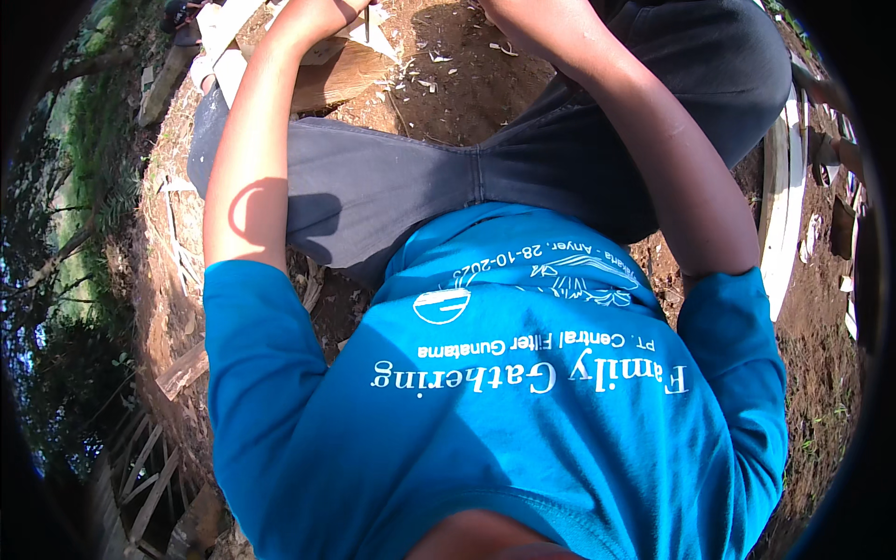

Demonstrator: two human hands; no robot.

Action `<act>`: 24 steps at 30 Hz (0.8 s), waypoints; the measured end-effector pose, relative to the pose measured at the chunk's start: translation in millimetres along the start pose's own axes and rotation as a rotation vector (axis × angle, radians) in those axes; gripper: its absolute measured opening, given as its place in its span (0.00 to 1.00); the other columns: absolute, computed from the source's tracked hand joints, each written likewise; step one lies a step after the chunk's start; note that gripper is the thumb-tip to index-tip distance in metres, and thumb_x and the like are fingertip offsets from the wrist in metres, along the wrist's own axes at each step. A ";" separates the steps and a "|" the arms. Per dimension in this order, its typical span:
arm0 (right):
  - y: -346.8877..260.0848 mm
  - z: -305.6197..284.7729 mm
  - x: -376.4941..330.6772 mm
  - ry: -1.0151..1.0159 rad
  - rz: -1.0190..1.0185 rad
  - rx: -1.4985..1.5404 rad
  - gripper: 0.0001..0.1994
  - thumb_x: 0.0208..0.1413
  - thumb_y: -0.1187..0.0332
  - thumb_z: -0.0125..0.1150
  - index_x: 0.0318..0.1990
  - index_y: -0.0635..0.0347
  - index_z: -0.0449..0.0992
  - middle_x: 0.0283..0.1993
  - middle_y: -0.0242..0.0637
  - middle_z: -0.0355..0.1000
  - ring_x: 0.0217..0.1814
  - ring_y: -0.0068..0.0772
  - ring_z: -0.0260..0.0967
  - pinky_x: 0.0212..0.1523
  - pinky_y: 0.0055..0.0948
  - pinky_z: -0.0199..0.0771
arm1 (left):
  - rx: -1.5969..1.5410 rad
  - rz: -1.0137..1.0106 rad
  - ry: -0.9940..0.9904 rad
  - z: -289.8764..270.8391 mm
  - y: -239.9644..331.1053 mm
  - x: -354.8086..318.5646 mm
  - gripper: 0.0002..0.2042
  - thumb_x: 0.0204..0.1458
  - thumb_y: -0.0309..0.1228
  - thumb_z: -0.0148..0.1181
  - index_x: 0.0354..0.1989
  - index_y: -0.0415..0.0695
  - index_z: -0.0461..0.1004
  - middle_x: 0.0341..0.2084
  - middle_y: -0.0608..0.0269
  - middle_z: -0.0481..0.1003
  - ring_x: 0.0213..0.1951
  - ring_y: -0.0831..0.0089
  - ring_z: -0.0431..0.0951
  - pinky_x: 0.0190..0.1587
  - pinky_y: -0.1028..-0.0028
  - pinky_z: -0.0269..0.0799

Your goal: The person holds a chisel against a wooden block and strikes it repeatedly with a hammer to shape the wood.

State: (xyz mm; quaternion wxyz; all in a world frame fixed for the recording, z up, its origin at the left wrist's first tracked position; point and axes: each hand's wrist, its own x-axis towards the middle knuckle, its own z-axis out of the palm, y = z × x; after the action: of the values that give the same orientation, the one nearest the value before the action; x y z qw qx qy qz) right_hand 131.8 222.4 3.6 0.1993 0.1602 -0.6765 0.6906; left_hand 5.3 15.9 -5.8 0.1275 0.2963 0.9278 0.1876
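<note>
I am looking down my own body: a blue shirt (485, 411) with white print and grey trousers (392, 187), sitting over bare soil. My left hand (322, 14) is at the top edge, partly cut off, over a brown wooden block (341, 79). A thin dark rod-like tool (367, 23) hangs down by its fingers; the grip itself is hidden. My right forearm (653, 140) runs up to the top edge and its hand lies outside the picture.
Pale wood pieces (219, 33) lie beside the block, and wood chips (434, 84) are scattered on the soil. Long white planks (782, 215) lie at the right. A short plank (182, 371) and a wooden frame (140, 471) are at the lower left, with grass beyond.
</note>
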 end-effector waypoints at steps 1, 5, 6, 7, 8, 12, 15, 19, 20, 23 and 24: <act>2.4 -5.8 -2.3 0.001 0.083 0.061 0.20 0.70 0.72 0.55 0.66 0.70 0.68 0.63 0.43 0.74 0.63 0.29 0.69 0.67 0.28 0.65 | 0.001 0.019 -0.044 -2.0 4.5 5.0 0.16 0.61 0.40 0.64 0.34 0.36 0.77 0.24 0.50 0.78 0.28 0.58 0.78 0.36 0.59 0.73; -27.7 -2.0 5.8 0.050 0.180 0.088 0.19 0.70 0.72 0.55 0.65 0.69 0.69 0.58 0.41 0.75 0.62 0.26 0.68 0.65 0.27 0.66 | -0.001 0.183 -0.020 0.5 -6.2 4.3 0.14 0.62 0.39 0.63 0.41 0.37 0.77 0.30 0.49 0.79 0.33 0.57 0.79 0.39 0.59 0.75; -24.0 -2.2 4.8 0.063 0.128 0.058 0.18 0.70 0.72 0.55 0.64 0.69 0.70 0.57 0.41 0.75 0.61 0.26 0.69 0.64 0.27 0.66 | 0.023 0.199 -0.013 2.1 -7.7 6.9 0.14 0.62 0.39 0.64 0.42 0.38 0.77 0.32 0.48 0.79 0.35 0.56 0.79 0.40 0.59 0.75; -17.3 -2.4 3.3 0.076 0.076 0.028 0.18 0.70 0.72 0.55 0.64 0.69 0.70 0.56 0.41 0.76 0.60 0.26 0.69 0.64 0.27 0.67 | 0.048 0.214 -0.005 3.6 -9.3 9.8 0.14 0.61 0.39 0.64 0.43 0.38 0.77 0.33 0.47 0.80 0.36 0.55 0.80 0.41 0.58 0.75; -12.9 -2.9 0.8 0.092 0.027 0.000 0.18 0.70 0.72 0.55 0.63 0.69 0.71 0.55 0.41 0.77 0.59 0.26 0.70 0.63 0.27 0.67 | 0.073 0.228 -0.003 5.6 -9.9 11.1 0.15 0.61 0.39 0.64 0.45 0.38 0.77 0.34 0.46 0.80 0.37 0.55 0.80 0.42 0.58 0.75; -32.5 -7.9 -6.2 -0.051 0.201 -0.350 0.17 0.69 0.72 0.55 0.61 0.69 0.72 0.52 0.44 0.78 0.55 0.27 0.72 0.60 0.28 0.69 | 0.030 0.074 -0.031 -4.1 12.8 -6.6 0.15 0.61 0.38 0.64 0.46 0.38 0.77 0.37 0.44 0.81 0.39 0.52 0.81 0.44 0.58 0.75; -32.2 -1.7 -3.3 0.029 0.045 -0.126 0.18 0.67 0.70 0.57 0.62 0.66 0.72 0.54 0.54 0.77 0.57 0.44 0.77 0.59 0.35 0.73 | 0.142 -0.001 -0.198 -6.0 -5.2 7.1 0.18 0.61 0.43 0.63 0.45 0.38 0.78 0.38 0.43 0.81 0.39 0.51 0.81 0.44 0.57 0.75; -25.8 -8.1 -12.5 -0.030 0.126 -0.494 0.20 0.66 0.69 0.57 0.64 0.65 0.70 0.53 0.56 0.77 0.57 0.53 0.77 0.58 0.38 0.74 | 0.117 -0.079 -0.068 -6.1 18.5 -7.2 0.22 0.60 0.49 0.62 0.41 0.37 0.79 0.29 0.45 0.79 0.34 0.50 0.80 0.40 0.56 0.74; -25.7 -5.7 -10.8 0.018 0.040 -0.450 0.20 0.66 0.69 0.57 0.63 0.65 0.71 0.53 0.56 0.77 0.56 0.54 0.77 0.57 0.39 0.75 | 0.486 0.051 0.058 -1.0 16.2 -10.9 0.24 0.60 0.51 0.62 0.40 0.37 0.79 0.26 0.48 0.79 0.31 0.52 0.79 0.40 0.57 0.74; -25.2 2.1 -10.1 0.079 -0.034 -0.388 0.19 0.67 0.67 0.57 0.62 0.65 0.72 0.51 0.57 0.78 0.54 0.53 0.78 0.55 0.39 0.76 | 0.382 -0.052 -0.140 4.5 -16.4 6.8 0.24 0.60 0.51 0.62 0.34 0.36 0.78 0.26 0.45 0.77 0.29 0.51 0.77 0.37 0.56 0.72; -24.4 -0.8 -11.7 0.057 0.057 -0.422 0.19 0.67 0.67 0.57 0.62 0.65 0.72 0.51 0.57 0.78 0.54 0.53 0.78 0.55 0.39 0.76 | 0.194 0.067 -0.026 11.9 -17.3 2.2 0.24 0.60 0.51 0.62 0.33 0.36 0.78 0.25 0.46 0.77 0.28 0.52 0.76 0.35 0.56 0.72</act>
State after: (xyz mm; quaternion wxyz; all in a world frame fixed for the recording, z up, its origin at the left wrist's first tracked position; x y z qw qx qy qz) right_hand 154.0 222.6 19.0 0.2281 0.0762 -0.8046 0.5430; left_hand -1.0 7.4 -24.1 0.1039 0.3404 0.9295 0.0973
